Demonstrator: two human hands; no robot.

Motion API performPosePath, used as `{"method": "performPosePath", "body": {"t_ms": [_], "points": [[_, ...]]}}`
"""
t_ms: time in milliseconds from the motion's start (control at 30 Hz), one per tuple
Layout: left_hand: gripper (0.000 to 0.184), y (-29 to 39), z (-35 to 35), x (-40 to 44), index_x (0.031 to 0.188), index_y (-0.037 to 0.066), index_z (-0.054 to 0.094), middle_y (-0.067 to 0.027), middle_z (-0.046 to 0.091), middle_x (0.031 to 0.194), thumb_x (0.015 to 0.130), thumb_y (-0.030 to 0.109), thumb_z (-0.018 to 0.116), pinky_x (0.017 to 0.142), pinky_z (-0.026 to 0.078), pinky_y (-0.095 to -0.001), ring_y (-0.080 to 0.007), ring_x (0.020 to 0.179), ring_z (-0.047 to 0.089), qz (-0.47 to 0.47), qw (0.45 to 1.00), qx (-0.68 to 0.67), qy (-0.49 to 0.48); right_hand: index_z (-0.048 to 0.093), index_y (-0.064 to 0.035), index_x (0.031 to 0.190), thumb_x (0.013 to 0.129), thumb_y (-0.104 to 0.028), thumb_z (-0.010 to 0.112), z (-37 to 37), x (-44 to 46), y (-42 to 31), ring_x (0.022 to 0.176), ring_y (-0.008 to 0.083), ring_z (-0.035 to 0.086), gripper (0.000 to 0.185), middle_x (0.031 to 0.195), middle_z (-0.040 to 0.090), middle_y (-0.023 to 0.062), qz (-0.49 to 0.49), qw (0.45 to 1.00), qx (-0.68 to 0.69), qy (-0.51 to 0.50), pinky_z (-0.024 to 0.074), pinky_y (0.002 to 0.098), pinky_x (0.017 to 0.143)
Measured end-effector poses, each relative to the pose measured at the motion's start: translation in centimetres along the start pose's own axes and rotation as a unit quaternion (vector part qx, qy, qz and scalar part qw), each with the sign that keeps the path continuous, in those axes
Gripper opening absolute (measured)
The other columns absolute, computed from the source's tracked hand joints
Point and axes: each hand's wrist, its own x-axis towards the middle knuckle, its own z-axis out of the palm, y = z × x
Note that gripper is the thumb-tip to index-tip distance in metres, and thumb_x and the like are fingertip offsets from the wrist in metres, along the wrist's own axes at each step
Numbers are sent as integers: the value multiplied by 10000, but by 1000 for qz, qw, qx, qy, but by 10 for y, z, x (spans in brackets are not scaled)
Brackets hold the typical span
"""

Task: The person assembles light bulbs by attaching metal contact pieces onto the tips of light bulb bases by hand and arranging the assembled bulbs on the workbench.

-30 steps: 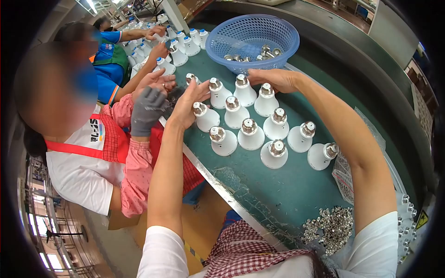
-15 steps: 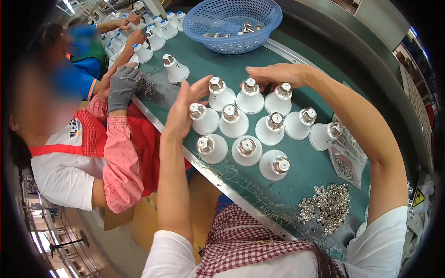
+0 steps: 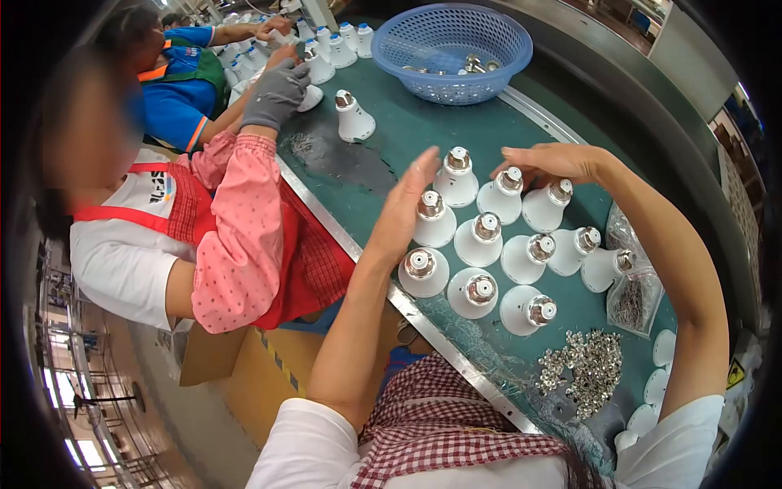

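Several white bulb housings with silver screw caps stand upright in a cluster on the green table (image 3: pixel 391 151). My left hand (image 3: pixel 405 208) lies along the cluster's left side, fingers stretched, beside a housing (image 3: pixel 433 222). Behind the cluster, my right hand (image 3: pixel 554 161) curves over the back, its fingers apart and partly hidden behind a housing (image 3: pixel 499 197) and its neighbour. Toward the right, one housing (image 3: pixel 601 269) leans with its cap to the right. A single housing (image 3: pixel 355 121) stands apart at the back left.
A blue basket (image 3: pixel 452 53) with metal caps stands at the back. Small metal pieces (image 3: pixel 582 371) are heaped at the front right, near a plastic bag (image 3: pixel 631 297). On the left, a co-worker's gloved hand (image 3: pixel 277 94) is near more housings. White parts (image 3: pixel 643 420) line the right edge.
Both hands and the cluster have shifted toward the right and front, the housings packing closer. One housing stays behind at the back left. The co-worker's gloved hand has moved away toward the back.
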Motion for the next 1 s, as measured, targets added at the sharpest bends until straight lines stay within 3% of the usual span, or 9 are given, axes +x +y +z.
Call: {"method": "performPosePath", "body": {"t_ms": [100, 167, 300, 400, 567, 633, 767, 867, 1000], "points": [[534, 4, -38, 27, 1268, -23, 406, -185, 447, 1271, 918, 378, 450, 952, 340, -397, -283, 1159, 440, 69, 976, 66, 197, 518, -26, 1209, 826, -661, 356, -7, -22, 6, 888, 176, 526, 760, 1137, 544, 118, -62, 993, -17, 103, 423, 295, 756], [571, -2, -64, 57, 1233, -34, 431, -188, 476, 1233, 824, 322, 609, 915, 375, -370, -272, 1123, 472, 111, 919, 197, 322, 546, -22, 1173, 846, -623, 361, -16, -40, 18, 847, 165, 533, 709, 1026, 572, 100, -84, 984, -19, 157, 432, 284, 740], [673, -25, -95, 107, 1206, -52, 429, -238, 492, 1150, 718, 331, 689, 915, 378, -390, -345, 1074, 487, 107, 829, 399, 376, 576, -21, 1104, 880, -547, 382, -23, -89, 42, 763, 118, 519, 604, 874, 568, 42, -93, 956, 37, 276, 436, 244, 667], [614, -35, -108, 120, 1090, -50, 500, -221, 566, 1040, 659, 327, 722, 871, 406, -393, -356, 1005, 528, 60, 880, 371, 292, 582, -19, 1069, 900, -469, 413, -9, -136, 60, 731, 90, 508, 510, 842, 564, 23, -72, 938, 53, 334, 430, 221, 632], [581, -35, -96, 110, 1101, -38, 478, -227, 566, 1045, 669, 259, 728, 849, 419, -390, -352, 981, 554, 123, 869, 431, 209, 579, -22, 1062, 892, -349, 496, 19, -200, 101, 723, 75, 516, 377, 845, 575, 17, -15, 914, 95, 394, 435, 218, 633], [576, -59, -108, 132, 1132, -27, 441, -189, 560, 1037, 711, 257, 712, 837, 426, -373, -300, 950, 561, 198, 877, 402, 175, 585, -13, 1047, 867, -301, 551, 37, -221, 110, 736, 79, 531, 342, 864, 589, 20, -2, 912, 56, 407, 443, 225, 646], [384, -53, -96, 134, 969, 4, 538, -107, 600, 864, 741, 264, 705, 736, 445, -328, -207, 786, 575, 124, 916, 348, 157, 634, 28, 861, 824, -194, 599, 80, -254, 131, 658, 73, 520, 228, 724, 600, 23, 31, 921, 31, 387, 430, 228, 594], [337, -29, -69, 94, 1012, 9, 537, -62, 589, 899, 766, 186, 685, 721, 444, -271, -135, 807, 557, 49, 949, 298, 87, 640, 24, 825, 814, -170, 593, 121, -258, 117, 611, 126, 551, 199, 690, 618, 68, 73, 931, 31, 357, 437, 267, 578], [388, -15, -50, 44, 1069, -8, 524, -70, 589, 926, 760, 161, 688, 747, 454, -280, -141, 832, 561, 29, 966, 252, 39, 614, -3, 926, 789, -134, 589, 145, -224, 130, 729, 294, 590, 191, 834, 612, 159, -14, 901, -108, 420, 462, 354, 656]]}}
